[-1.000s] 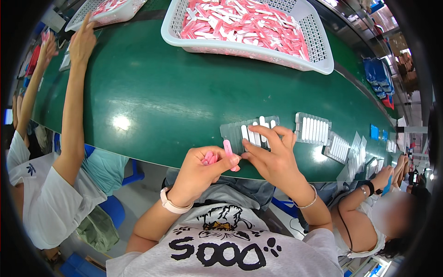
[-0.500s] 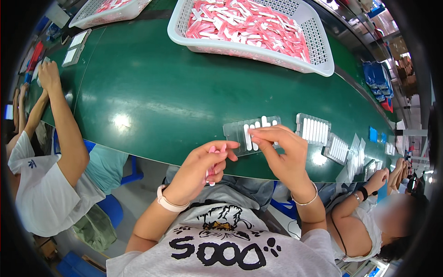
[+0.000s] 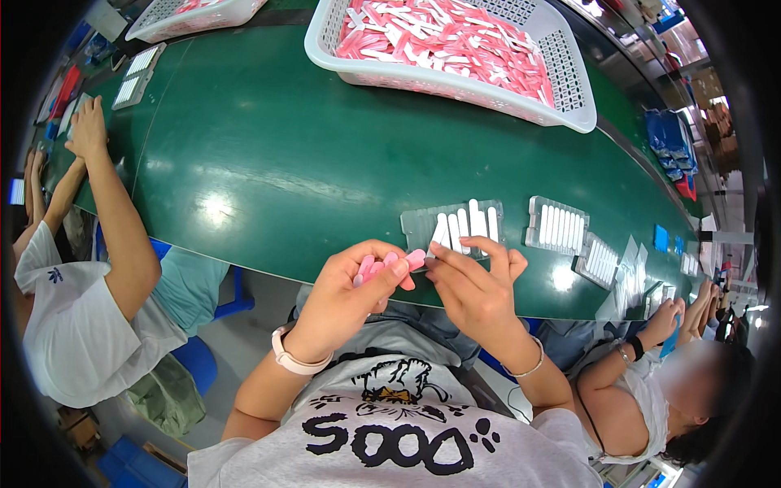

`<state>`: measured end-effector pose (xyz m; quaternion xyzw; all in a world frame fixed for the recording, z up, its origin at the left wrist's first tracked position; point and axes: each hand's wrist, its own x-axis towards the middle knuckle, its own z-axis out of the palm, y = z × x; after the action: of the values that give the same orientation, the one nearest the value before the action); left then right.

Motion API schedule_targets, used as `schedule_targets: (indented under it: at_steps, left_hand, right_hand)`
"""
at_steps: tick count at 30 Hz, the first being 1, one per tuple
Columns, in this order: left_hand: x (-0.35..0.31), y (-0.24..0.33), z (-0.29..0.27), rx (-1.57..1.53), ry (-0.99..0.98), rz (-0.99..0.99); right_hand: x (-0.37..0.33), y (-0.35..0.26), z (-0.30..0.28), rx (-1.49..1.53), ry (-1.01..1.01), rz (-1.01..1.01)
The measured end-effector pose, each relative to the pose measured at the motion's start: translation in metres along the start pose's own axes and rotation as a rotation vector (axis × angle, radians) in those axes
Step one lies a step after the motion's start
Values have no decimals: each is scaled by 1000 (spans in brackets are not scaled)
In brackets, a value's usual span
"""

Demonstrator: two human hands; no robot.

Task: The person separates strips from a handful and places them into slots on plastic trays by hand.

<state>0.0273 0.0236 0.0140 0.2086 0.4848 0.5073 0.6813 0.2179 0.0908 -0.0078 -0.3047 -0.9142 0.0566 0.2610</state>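
My left hand [image 3: 351,281] is closed around several small pink sticks [image 3: 368,267] with rounded ends. One pink stick [image 3: 416,259] pokes out between its thumb and fingers toward my right hand. My right hand [image 3: 476,285] pinches at the far end of that stick, its other fingers bent over the tray's near side. Just beyond both hands lies a clear plastic tray [image 3: 419,221] holding several white sticks [image 3: 462,222] side by side. One white stick stands out farther than its neighbours. My right fingers hide the tray's near edge.
A white perforated basket [image 3: 455,91] heaped with pink and white pieces stands at the back of the green table [image 3: 268,154]. Filled clear trays [image 3: 557,224] lie to the right, beside plastic bags [image 3: 622,276]. Co-workers sit at left [image 3: 89,317] and right [image 3: 626,390].
My right hand has left the white sticks in the tray and come down and left to my left hand. The left hand has turned, and a pink stick now projects from it.
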Motion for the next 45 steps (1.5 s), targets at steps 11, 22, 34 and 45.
schedule_targets:
  at_steps: [11,22,34,45]
  left_hand:
    - [0,-4,1,-95,10,-32]
    - [1,-4,1,-121,-2,-41]
    - [0,-10,0,-185,15,51]
    - [-6,-8,1,653,-1,363]
  right_hand:
    - [6,6,-2,17,-57,33]
    - [15,3,-8,96,-113,60]
    - [25,0,-4,1175,-35,648]
    - [77,49,-26,847,-439,307]
